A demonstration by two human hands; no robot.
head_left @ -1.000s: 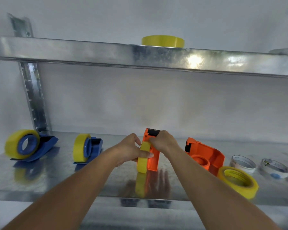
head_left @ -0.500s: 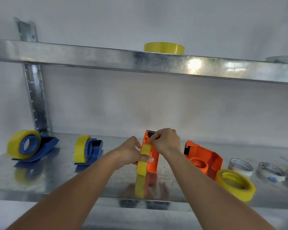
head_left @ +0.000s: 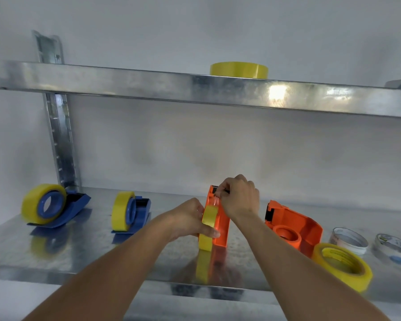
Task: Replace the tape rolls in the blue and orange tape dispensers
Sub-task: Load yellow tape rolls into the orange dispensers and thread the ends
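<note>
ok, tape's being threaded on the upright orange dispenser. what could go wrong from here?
1. The right hand pinches the clear tape strip close to the serrated blade; a finger could catch on it, or the strip may stick short of it.
2. The orange dispenser stands on its narrow end, steadied only by the left hand on the yellow roll; a hard pull could tip it.

Bright, even light; a glare patch on the upper shelf (head_left: pixel 277 95), soft reflections below, and wide-angle bending at edges.
</note>
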